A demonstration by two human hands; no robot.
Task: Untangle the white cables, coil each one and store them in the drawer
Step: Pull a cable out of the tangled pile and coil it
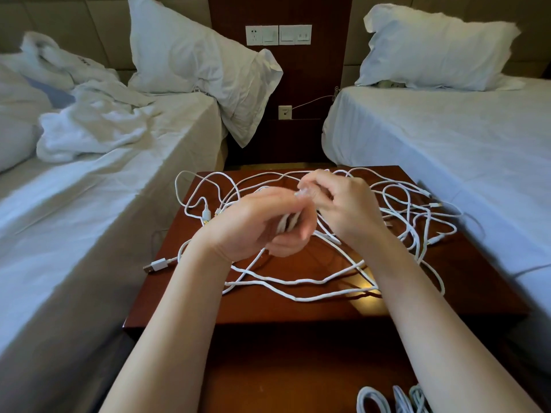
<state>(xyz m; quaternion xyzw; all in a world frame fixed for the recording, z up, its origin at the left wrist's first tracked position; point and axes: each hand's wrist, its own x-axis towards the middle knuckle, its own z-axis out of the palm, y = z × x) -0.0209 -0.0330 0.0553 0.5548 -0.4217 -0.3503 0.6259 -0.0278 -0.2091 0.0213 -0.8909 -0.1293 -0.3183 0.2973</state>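
Observation:
Several white cables [298,283] lie tangled across the top of a dark red wooden nightstand [298,308]. My left hand [256,225] hovers over the middle of the tangle, closed around a small bundle of white cable loops [287,223]. My right hand [343,204] is just beside it, its fingertips pinching the white cable's end close to the bundle. A USB plug [155,266] lies at the nightstand's left edge. Coiled white cables [396,400] rest at the bottom right, in the open drawer below the top.
A bed [89,204] with crumpled white linen and a pillow flanks the nightstand on the left. A made bed [447,150] with a pillow stands on the right. Wall sockets and switches [278,34] sit on the wooden panel behind.

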